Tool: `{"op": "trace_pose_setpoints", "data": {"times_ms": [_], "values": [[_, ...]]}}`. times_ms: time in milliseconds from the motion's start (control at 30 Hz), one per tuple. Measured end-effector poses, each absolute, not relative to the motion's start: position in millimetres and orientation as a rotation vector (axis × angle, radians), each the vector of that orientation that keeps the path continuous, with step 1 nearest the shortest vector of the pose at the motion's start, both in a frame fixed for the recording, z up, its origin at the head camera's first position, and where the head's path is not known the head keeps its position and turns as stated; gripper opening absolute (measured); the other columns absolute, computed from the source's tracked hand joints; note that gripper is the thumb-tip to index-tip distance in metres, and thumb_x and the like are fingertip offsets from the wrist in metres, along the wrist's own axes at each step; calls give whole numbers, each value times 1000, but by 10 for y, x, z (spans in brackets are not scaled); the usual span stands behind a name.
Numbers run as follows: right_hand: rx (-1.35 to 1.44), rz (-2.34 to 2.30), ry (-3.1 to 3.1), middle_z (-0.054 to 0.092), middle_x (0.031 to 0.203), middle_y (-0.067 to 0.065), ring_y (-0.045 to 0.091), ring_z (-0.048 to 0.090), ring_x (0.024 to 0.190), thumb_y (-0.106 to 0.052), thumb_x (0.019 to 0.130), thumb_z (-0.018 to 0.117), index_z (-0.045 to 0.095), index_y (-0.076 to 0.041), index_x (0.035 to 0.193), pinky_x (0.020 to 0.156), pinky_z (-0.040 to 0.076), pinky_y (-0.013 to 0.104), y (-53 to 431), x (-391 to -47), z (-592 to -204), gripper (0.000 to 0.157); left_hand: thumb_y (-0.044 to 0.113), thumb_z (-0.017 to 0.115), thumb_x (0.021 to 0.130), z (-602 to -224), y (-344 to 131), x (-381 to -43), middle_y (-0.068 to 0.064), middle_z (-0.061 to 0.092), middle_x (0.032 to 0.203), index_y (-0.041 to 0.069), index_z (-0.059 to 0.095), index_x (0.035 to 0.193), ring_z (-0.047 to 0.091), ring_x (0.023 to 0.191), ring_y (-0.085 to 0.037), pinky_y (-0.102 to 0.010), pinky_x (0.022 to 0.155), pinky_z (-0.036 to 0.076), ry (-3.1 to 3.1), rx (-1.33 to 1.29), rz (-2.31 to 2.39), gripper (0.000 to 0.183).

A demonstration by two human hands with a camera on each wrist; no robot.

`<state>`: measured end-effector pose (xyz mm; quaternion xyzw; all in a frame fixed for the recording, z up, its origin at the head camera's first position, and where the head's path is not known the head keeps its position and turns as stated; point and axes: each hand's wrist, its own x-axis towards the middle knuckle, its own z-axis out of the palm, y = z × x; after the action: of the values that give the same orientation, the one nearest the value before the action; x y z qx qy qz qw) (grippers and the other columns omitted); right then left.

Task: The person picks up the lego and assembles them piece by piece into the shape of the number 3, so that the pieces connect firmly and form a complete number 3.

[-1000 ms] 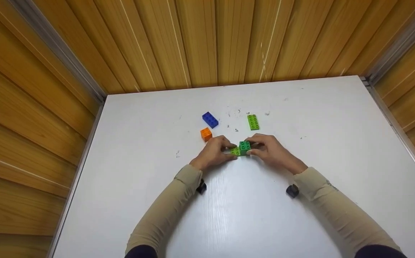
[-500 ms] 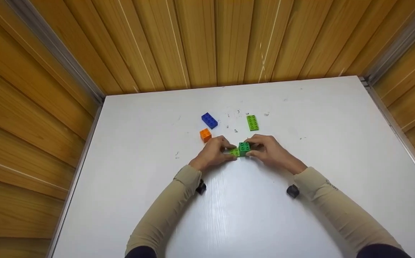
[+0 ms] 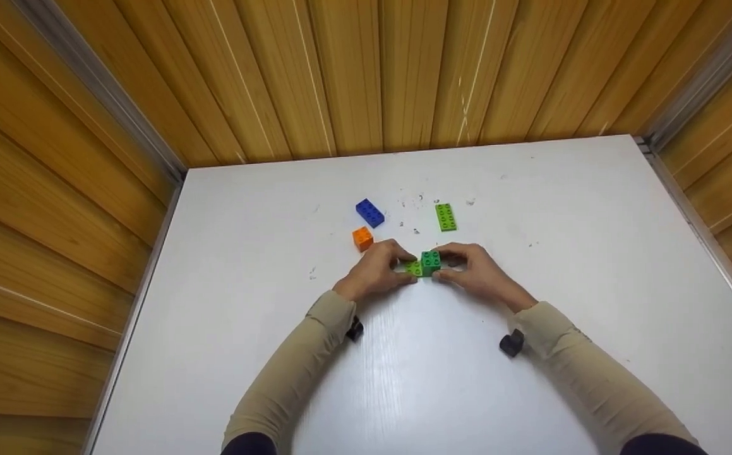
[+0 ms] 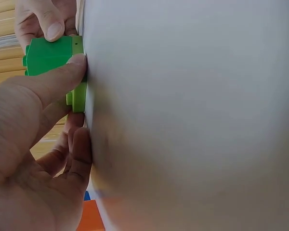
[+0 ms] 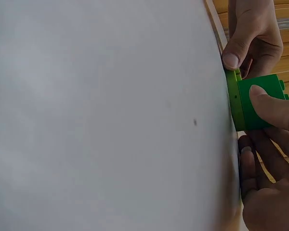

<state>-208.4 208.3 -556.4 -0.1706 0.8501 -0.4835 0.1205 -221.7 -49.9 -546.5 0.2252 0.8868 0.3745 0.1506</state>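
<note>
A dark green toy building brick [image 3: 431, 263] sits upright on one end of a flat light green brick [image 3: 414, 268], which lies on the table. Thumb and fingers of my left hand [image 3: 375, 268] pinch the bare end of the flat brick; in the left wrist view its studs [image 4: 69, 98] show beside the thumb. From the other side my right hand [image 3: 476, 275] pinches the dark green brick, its thumb flat on the near face in the right wrist view. There the flat brick [image 5: 235, 103] runs along underneath, flush with the dark green one at the right end.
Just beyond my left hand stands an orange brick [image 3: 362, 239], with a blue brick [image 3: 370, 213] behind it. Another flat light green brick [image 3: 446, 217] lies farther back to the right. Wood-patterned walls [image 3: 403, 76] border the white table [image 3: 246, 221] at the back and sides.
My right hand has lowered slightly toward me, its wrist turning a little, with the thumb still at the dark green brick. The left hand and the loose bricks stay put.
</note>
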Motion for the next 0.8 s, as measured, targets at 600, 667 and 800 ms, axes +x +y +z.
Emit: {"op": "trace_pose_setpoints", "data": {"times_ms": [600,667,800], "values": [[-493,-1404,2471,77,125,8,25,72,111,-21,89,89,75,-11,131,99,56,36,2094,-2114,-5590,45,28,87,92,-5250,-505,-2196,-9,74,130,5,71,139,68,116,-22,-36,106,56,2575,757,980,55],[-492,-1406,2471,77,124,9,25,72,111,-21,89,89,75,-10,131,99,56,37,2097,-2119,-5591,46,30,86,93,-5219,-518,-2211,-10,73,133,5,70,140,68,120,-24,-38,108,56,2576,768,986,55],[-485,-1411,2463,77,124,10,27,72,111,-21,89,89,75,-10,132,98,56,36,2104,-2116,-5587,46,32,83,96,-5149,-564,-2249,-12,71,138,4,68,142,64,127,-28,-42,111,54,2558,794,1032,56]]}}
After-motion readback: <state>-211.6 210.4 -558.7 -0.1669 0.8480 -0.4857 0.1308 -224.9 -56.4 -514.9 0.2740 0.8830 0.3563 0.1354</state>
